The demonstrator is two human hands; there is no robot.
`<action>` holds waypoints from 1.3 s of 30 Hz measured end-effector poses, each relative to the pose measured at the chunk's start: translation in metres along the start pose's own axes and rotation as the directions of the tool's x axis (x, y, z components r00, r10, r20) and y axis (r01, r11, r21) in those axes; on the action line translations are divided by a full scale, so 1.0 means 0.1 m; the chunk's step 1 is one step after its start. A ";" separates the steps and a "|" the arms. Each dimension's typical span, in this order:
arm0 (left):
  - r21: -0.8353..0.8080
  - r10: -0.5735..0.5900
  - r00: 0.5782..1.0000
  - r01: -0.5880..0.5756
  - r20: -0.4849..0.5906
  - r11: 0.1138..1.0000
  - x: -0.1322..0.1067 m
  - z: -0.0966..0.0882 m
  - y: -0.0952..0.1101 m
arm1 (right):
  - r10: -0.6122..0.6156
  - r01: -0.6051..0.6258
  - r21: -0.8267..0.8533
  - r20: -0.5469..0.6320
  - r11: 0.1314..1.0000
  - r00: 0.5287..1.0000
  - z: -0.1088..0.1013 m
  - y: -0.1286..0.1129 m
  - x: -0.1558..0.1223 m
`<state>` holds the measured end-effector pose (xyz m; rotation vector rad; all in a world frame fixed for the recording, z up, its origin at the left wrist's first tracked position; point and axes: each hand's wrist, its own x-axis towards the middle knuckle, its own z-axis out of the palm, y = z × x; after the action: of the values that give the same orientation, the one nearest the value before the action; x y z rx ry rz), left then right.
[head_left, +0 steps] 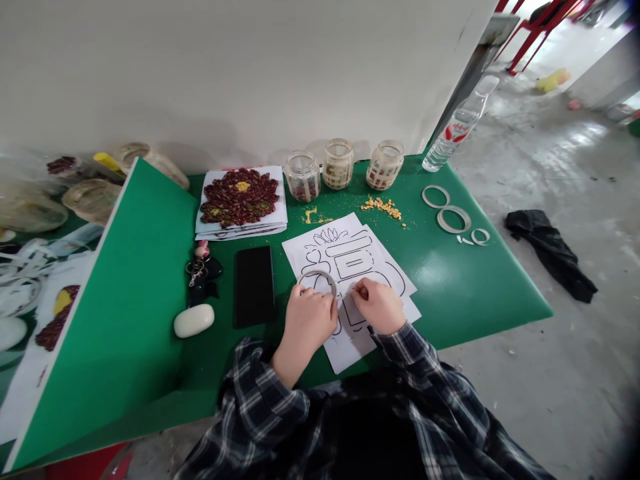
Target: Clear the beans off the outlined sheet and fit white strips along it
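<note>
My left hand is closed round a roll of tape, held upright above printed line-drawing sheets. Just right of it, my right hand is in a pinch over the same sheets. Whatever sits between its fingertips, perhaps a bit of tape, is too small to make out. The top sheet carries black outlines of a plant, a heart and a pot-like shape. Left of my left hand lies a black phone.
Behind stand glass jars, loose corn kernels and a red-bean flower picture. More tape rolls and a water bottle are at right. Keys and a white case lie left, beside a green divider.
</note>
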<state>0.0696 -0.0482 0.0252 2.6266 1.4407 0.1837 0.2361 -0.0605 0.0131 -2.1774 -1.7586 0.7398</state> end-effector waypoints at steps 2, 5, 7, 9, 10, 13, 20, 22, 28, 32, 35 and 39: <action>0.002 0.001 1.000 -0.001 0.008 1.000 0.00 0.00 0.00 | 0.003 -0.003 0.022 -0.001 1.000 1.000 0.00 0.00 0.00; 0.000 -0.003 1.000 0.003 0.013 1.000 0.00 0.00 0.00 | 0.023 -0.024 0.074 0.007 0.997 1.000 -0.01 0.00 0.01; -0.004 -0.005 1.000 0.005 0.015 1.000 0.00 0.00 0.00 | 0.054 -0.055 0.097 0.013 0.994 0.998 -0.04 -0.01 0.02; -0.003 -0.007 1.000 0.007 0.014 1.000 0.01 0.00 0.00 | 0.075 -0.078 0.114 0.033 0.990 0.997 -0.07 -0.03 0.03; -0.002 -0.006 1.000 0.006 0.014 1.000 0.01 0.00 0.00 | 0.078 -0.083 0.123 0.048 0.989 0.996 -0.08 -0.04 0.03; -0.003 -0.006 1.000 0.006 0.011 1.000 0.01 0.01 0.00 | 0.070 -0.080 0.133 0.081 0.988 0.994 -0.10 -0.07 0.03; -0.001 0.003 1.000 -0.003 -0.013 1.000 0.01 0.05 0.00 | 0.109 -0.113 0.096 0.043 0.989 0.993 -0.05 -0.10 0.01; 0.001 0.017 1.000 -0.017 -0.023 1.000 0.01 0.05 0.00 | 0.125 -0.127 0.075 0.031 0.989 0.992 -0.05 -0.11 0.03; 0.012 0.080 0.996 -0.080 -0.032 0.997 0.03 0.07 0.04 | 0.068 -0.063 -0.037 0.128 0.997 0.989 -0.12 -0.17 0.12; 0.025 0.117 0.993 -0.117 -0.015 0.993 0.04 0.08 0.06 | 0.040 -0.015 -0.136 0.182 0.991 0.982 -0.14 -0.23 0.20; 0.017 0.131 0.991 -0.131 0.005 0.991 0.04 0.08 0.06 | 0.049 -0.008 -0.188 0.218 0.982 0.975 -0.15 -0.29 0.24; 0.000 0.123 0.992 -0.123 0.029 0.992 0.04 0.06 0.03 | 0.098 -0.033 -0.224 0.287 0.974 0.953 -0.20 -0.34 0.30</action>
<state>0.0758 -0.0468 0.0197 2.7093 1.2715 0.1567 0.2225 -0.0213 0.0393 -2.3800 -2.0032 0.9771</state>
